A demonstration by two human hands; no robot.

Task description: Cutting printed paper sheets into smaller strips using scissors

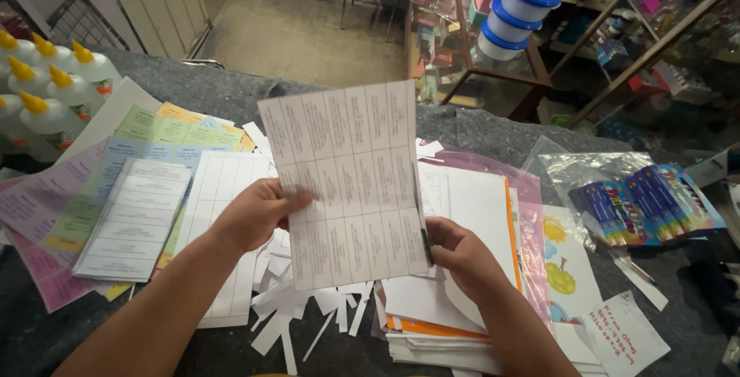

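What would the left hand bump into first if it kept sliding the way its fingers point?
The left hand points rightward across the gridded sheet it grips. Going on, it would probably first meet the right hand pinching the sheet's other edge, though depth is hard to judge.

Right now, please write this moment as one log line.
left hand: holds printed grid sheet | right hand: scissors at sheet edge | below: paper strips

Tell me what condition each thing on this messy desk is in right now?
Printed sheet: held up, tilted, uncut grid.
Left hand: gripping the sheet's left edge.
Right hand: at the sheet's lower right edge with what looks like scissors; blades unclear.
Paper strips: cut, scattered loose.
Paper stack: piled unevenly.
Glue bottles: upright, capped.
Blue-lidded tubs: stacked, closed.
Plastic bag: lying flat, boxes inside.
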